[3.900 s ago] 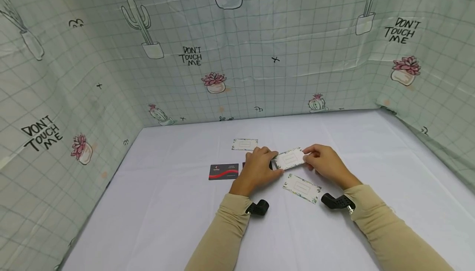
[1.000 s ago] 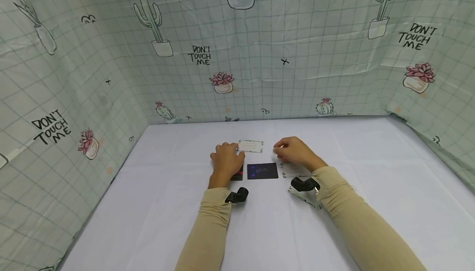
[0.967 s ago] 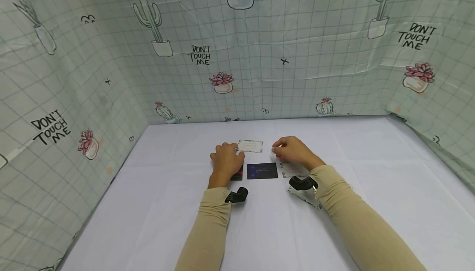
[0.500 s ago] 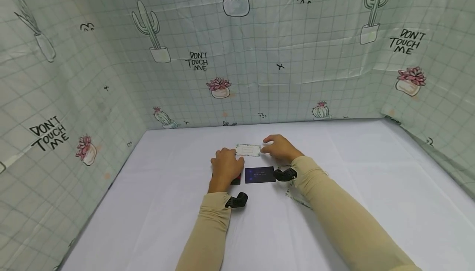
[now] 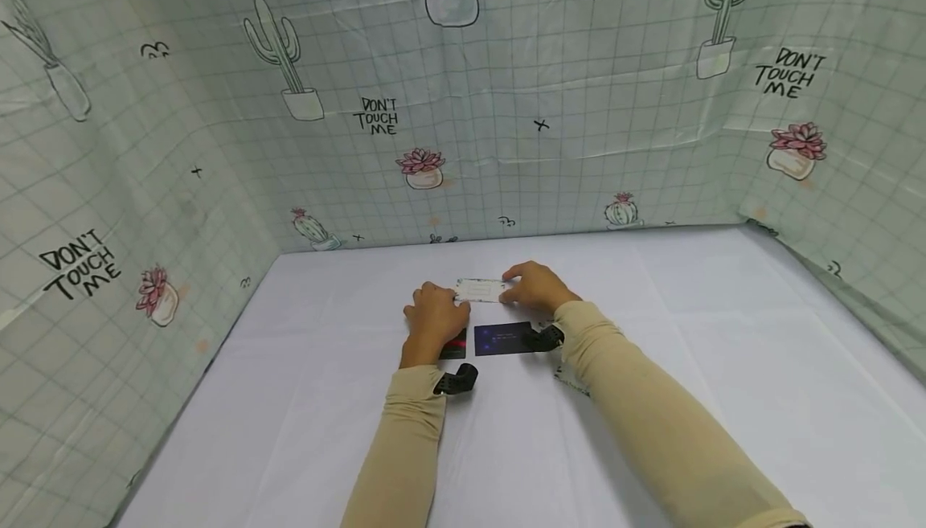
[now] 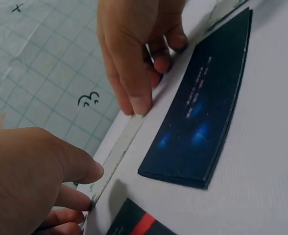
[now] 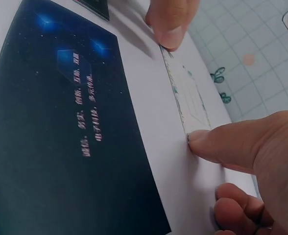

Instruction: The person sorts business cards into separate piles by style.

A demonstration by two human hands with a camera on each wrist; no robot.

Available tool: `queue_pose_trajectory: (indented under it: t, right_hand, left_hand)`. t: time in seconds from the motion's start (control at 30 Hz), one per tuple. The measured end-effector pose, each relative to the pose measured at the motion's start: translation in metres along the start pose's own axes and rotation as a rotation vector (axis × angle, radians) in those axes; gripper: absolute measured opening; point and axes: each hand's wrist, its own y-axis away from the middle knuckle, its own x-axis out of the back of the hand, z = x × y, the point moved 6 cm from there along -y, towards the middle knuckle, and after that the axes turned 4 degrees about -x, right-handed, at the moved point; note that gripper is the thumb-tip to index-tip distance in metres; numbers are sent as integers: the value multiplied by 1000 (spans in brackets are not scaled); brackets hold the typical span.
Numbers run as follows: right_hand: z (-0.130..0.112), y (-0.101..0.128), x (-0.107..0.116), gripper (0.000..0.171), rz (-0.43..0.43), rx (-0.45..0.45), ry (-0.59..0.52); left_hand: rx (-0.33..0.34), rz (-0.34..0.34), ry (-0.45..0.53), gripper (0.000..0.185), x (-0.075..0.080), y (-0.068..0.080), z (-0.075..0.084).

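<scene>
A white business card with a leafy border [image 5: 479, 290] lies at the back of the group of cards. My left hand [image 5: 436, 321] holds its left end, the thumb at the near corner and the fingers beyond. At the right end, my right hand [image 5: 537, 287] pinches it; the right wrist view has that thumb on the card's near corner [image 7: 187, 110]. In front of it lie dark blue cards [image 5: 499, 339], stacked with edges slightly fanned in the left wrist view [image 6: 198, 112]. Under my left hand, a black card with a red stripe [image 5: 454, 345] is partly hidden.
Another leafy white card [image 5: 571, 381] lies nearer me, half covered by my right sleeve. One more beside the blue stack is mostly hidden by my right wrist. A white cloth covers the table [image 5: 289, 431]; a printed curtain [image 5: 506, 166] stands behind.
My right hand has moved left from above the right-hand white card to the far card's right end. Earlier both hands held another white card, since laid right of the blue stack.
</scene>
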Motion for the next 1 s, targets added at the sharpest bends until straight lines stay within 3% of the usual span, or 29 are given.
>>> queue_pose_trajectory:
  t: [0.2, 0.33, 0.7, 1.0]
  right_hand:
    - [-1, 4, 1, 45, 24, -26, 20]
    - [-3, 4, 0, 45, 26, -24, 24]
    - [-7, 2, -4, 48, 1, 26, 97]
    - [-3, 3, -5, 42, -7, 52, 73]
  left_hand:
    - [10, -12, 63, 46, 1, -2, 2]
    - [40, 4, 90, 37, 3, -3, 0]
    - [67, 83, 247, 20, 8, -2, -3]
    - [56, 172, 357, 10, 9, -2, -6]
